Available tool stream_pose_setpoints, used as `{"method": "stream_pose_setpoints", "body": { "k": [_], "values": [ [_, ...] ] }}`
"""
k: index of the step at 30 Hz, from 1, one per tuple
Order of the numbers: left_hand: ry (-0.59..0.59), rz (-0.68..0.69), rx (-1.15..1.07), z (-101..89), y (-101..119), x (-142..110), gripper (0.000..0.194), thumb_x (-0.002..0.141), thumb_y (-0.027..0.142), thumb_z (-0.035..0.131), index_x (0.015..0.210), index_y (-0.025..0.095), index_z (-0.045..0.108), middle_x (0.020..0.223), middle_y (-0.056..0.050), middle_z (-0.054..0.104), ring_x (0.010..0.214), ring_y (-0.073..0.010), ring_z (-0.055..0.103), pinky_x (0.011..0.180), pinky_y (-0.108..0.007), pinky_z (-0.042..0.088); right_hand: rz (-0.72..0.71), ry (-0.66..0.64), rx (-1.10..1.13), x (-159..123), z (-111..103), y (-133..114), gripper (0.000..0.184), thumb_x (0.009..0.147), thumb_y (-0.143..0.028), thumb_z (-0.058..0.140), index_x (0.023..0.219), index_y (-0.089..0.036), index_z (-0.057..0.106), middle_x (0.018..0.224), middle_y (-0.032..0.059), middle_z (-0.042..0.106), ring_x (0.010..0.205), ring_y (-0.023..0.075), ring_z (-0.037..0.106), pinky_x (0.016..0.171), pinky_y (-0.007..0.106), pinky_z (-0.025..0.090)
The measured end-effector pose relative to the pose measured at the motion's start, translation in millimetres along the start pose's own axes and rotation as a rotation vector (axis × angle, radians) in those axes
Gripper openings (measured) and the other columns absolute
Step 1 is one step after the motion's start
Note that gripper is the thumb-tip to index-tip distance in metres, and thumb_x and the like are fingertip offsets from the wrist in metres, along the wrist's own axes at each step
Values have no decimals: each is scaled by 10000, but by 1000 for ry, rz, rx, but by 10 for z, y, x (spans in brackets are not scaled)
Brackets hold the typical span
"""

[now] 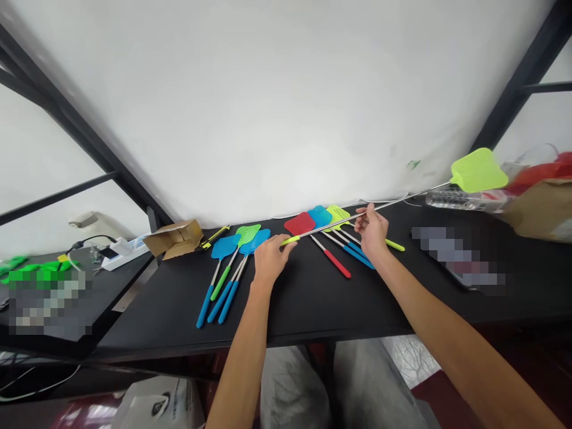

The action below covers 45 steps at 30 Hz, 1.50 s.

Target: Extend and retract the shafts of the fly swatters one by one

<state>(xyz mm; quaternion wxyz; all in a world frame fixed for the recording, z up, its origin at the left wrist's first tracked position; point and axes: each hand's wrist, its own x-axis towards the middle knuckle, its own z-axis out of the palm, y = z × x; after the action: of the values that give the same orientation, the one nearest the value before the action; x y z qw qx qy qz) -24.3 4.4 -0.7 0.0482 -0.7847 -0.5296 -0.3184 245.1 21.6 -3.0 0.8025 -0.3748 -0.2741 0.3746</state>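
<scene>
I see a black table against the white wall. Lying on it left of centre: three swatters side by side, two blue and one green-headed. Centre: a red swatter, a blue one and a yellow-green one, heads touching. Far left corner holds an open cardboard box, with a yellow-black tool just beside it. Right side: a clear plastic bottle on its side near the wall.
</scene>
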Motion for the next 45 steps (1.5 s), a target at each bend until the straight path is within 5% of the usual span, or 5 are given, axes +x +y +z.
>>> {"method": "stream_pose_setpoints", "body": {
  "k": [25, 33, 45],
  "values": [
    [-150, -87, -226, 165, 66, -72, 404, 892, 578, 533, 859, 240, 751, 753, -12, 717, 683, -139, 602, 615, -230, 341, -45, -136, -92, -50, 9, 155, 476, 767, -652, 661, 711, -184, 596, 537, -47, 468, 442, 71, 456, 398, 203, 352],
    [-144, -69, -301, 147, 134, -82, 436, 905, 578, 506, 855, 215, 744, 712, -2, 679, 646, -120, 552, 616, -223, 344, 19, -471, -189, -318, 160, 192, 439, 814, -630, 627, 799, -191, 655, 638, -1, 561, 525, 100, 516, 432, 215, 394],
    [-110, -76, -440, 156, 296, -107, 480, 912, 579, 490, 845, 177, 744, 650, 17, 608, 584, -92, 453, 580, -220, 325, 55, -739, -286, -527, 245, 160, 412, 874, -598, 552, 855, -210, 689, 873, 60, 604, 787, 166, 568, 536, 226, 498]
  ]
}}
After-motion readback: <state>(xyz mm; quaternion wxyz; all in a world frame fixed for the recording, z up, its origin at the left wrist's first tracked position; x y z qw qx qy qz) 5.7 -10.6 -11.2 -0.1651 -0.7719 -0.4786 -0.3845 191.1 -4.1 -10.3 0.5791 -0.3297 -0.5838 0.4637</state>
